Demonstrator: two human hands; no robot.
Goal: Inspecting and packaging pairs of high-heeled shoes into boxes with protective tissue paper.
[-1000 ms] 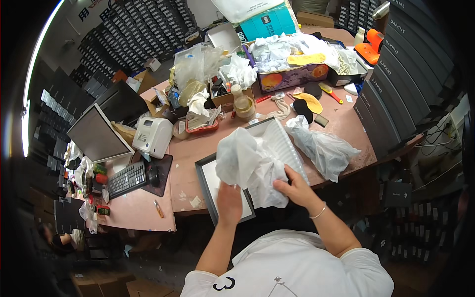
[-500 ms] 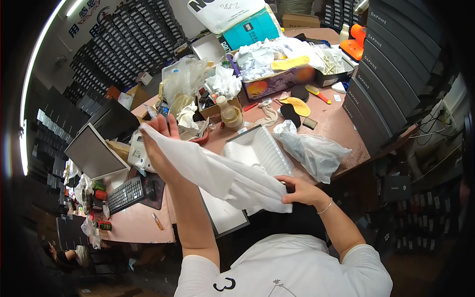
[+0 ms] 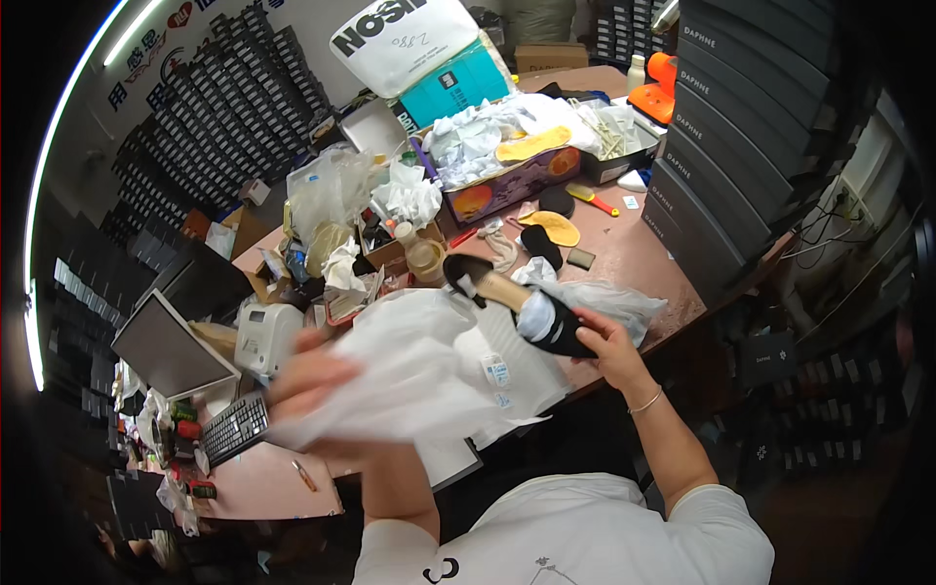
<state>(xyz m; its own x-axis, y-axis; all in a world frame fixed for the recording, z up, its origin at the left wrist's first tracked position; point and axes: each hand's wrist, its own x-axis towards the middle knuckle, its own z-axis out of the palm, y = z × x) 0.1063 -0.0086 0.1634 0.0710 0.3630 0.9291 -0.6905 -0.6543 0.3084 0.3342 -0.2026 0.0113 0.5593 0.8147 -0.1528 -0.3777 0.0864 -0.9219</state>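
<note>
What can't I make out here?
In the head view:
- Left hand: blurred, so its grip on the wrap is unclear.
- Shoe: its sole faces away from the camera.
- Box: mostly hidden by the wrap.
- Bag: its cloudy film hides any contents.
- Box stack: cut off by the upper edge.

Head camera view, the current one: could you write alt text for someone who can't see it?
A person's right hand grips a black shoe over a cluttered pinkish desk, while the left hand, blurred, is at a thin white sheet. A stack of dark boxes stands on the right.
</note>
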